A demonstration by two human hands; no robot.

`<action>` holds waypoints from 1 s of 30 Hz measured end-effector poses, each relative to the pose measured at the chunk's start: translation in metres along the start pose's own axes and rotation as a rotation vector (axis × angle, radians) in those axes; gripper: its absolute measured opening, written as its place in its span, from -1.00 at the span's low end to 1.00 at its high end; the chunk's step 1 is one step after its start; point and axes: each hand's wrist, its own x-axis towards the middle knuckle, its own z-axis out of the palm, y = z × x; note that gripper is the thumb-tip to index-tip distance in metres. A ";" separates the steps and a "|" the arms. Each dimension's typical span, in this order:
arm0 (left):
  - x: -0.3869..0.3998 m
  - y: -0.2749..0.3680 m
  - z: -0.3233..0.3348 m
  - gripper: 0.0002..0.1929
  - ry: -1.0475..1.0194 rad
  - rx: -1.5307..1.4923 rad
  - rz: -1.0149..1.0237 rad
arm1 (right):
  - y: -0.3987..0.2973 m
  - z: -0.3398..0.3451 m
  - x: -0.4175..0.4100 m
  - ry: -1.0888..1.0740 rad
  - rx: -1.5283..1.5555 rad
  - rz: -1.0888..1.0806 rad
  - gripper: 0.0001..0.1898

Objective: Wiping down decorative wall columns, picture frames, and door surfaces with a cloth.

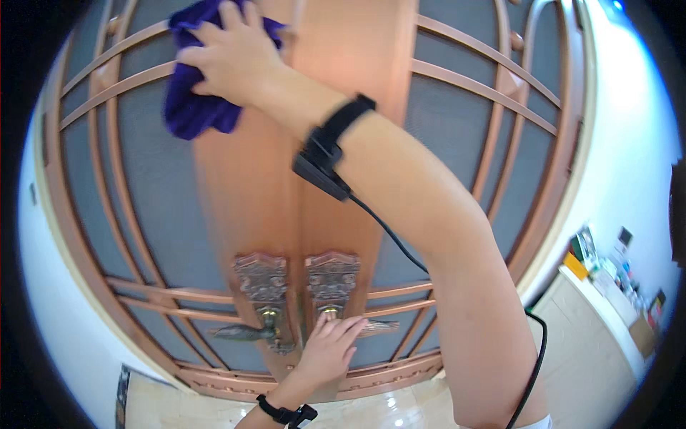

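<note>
My right hand (230, 59) is spread over a purple cloth (201, 112), pressing it against the upper part of a copper-coloured double door (348, 161). Part of the cloth hangs below the palm. Lower down, my left hand (329, 348) lies over the right-hand lever handle (380, 327), its fingers across the lever; the grip's underside is hidden. The left-hand lever handle (244, 332) sits beside it, untouched. Above the levers are two ornate metal escutcheon plates, a left one (261, 279) and a right one (332, 276).
Dark screen panels (450, 145) with copper-coloured bars flank the door's middle. A pale cabinet (584, 327) at right bears several small items and a yellow box (576, 265). Glossy tiles (386, 410) cover the floor. A black cable (391, 233) runs from my right wrist strap (327, 155).
</note>
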 end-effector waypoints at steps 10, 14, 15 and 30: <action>0.005 -0.005 0.013 -0.40 0.058 0.030 0.003 | 0.248 -0.134 -0.129 0.092 -0.657 0.502 -0.66; 0.007 -0.006 0.013 -0.41 0.069 0.029 -0.014 | 0.243 -0.151 -0.141 0.083 -0.512 0.553 -0.74; 0.005 -0.006 0.011 -0.41 0.063 0.030 -0.013 | 0.219 -0.145 -0.127 0.073 -0.378 0.628 -0.76; 0.005 0.001 0.024 -0.49 0.219 0.181 -0.156 | 0.337 -0.303 -0.294 -0.007 -0.417 0.516 -0.62</action>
